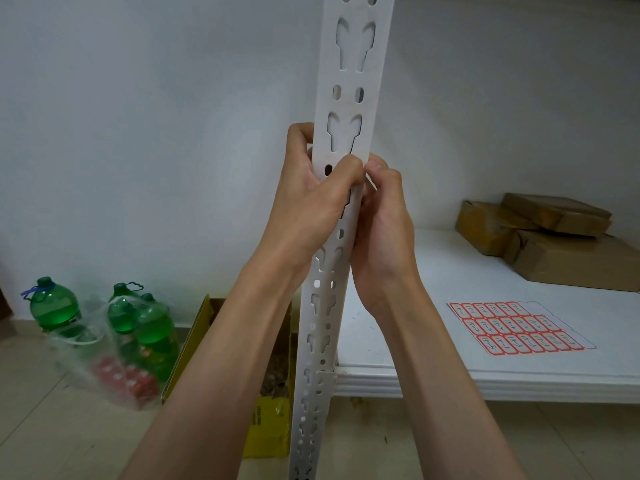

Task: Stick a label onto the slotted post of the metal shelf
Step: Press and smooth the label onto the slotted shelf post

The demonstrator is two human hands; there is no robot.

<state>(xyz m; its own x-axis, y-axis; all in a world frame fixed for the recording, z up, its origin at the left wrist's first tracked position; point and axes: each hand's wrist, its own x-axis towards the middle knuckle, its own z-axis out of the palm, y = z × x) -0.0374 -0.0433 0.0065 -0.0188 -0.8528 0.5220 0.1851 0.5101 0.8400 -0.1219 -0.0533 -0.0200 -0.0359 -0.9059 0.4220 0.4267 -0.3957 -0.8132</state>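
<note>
**Both hands closing on the post, label itself out of sight**

The white slotted post [341, 188] is rising through the middle of the view, its top and bottom both running out of frame. The label being stuck is not showing; if it is there, the fingers are covering it at the post's right edge, roughly at mid-height.

The left hand [311, 192] is wrapping the post from the left, its grip clamped on the metal, thumb pressing on the front face and fingers curling behind. The right hand [382, 216] is coming in from the right, fingertips bunching against the left thumb at the post's edge; whether they are pinching anything cannot be told.

To the right, the white shelf [450, 271] is carrying a label sheet [519, 327] with red-bordered stickers, its handwriting too small to read and one corner peeled bare. Farther back, brown parcels [554, 233] are stacking up, partly cut off by the frame.

On the floor to the left, green bottles [52, 303] are standing, some blurred inside a plastic bag [104, 358], beside a yellow cardboard box [270, 427] half hidden behind the left forearm.
</note>
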